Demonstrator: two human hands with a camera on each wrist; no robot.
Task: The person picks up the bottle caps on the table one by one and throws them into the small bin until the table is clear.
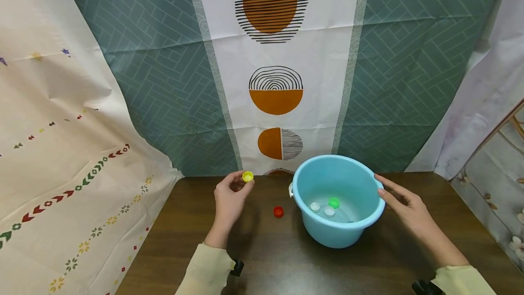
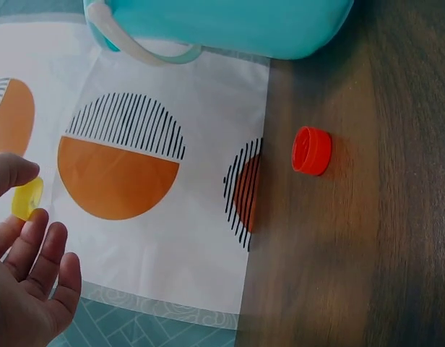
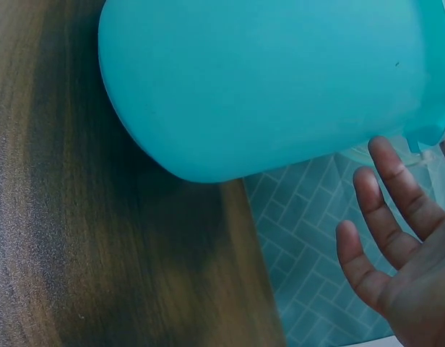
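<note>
In the head view my left hand (image 1: pixel 230 195) pinches a yellow bottle cap (image 1: pixel 247 176) between thumb and fingertips, above the table's far edge. The left wrist view shows the same yellow cap (image 2: pixel 27 198) at the fingertips, with the other fingers spread below. My right hand (image 1: pixel 403 199) touches the right rim of a light blue bucket (image 1: pixel 333 236); in the right wrist view its fingers (image 3: pixel 381 224) are fairly straight beside the bucket wall. Inside the bucket lie a green cap (image 1: pixel 334 202) and two whitish caps (image 1: pixel 329 211). A red bottle cap (image 1: pixel 278 211) lies on the table between left hand and bucket.
The brown wooden table (image 1: pixel 270 263) ends at a hanging green and white patterned cloth (image 1: pixel 163 81). A cream patterned cloth (image 1: pixel 73 149) hangs along the left side. The bucket's white handle (image 2: pixel 147 43) hangs on its left side.
</note>
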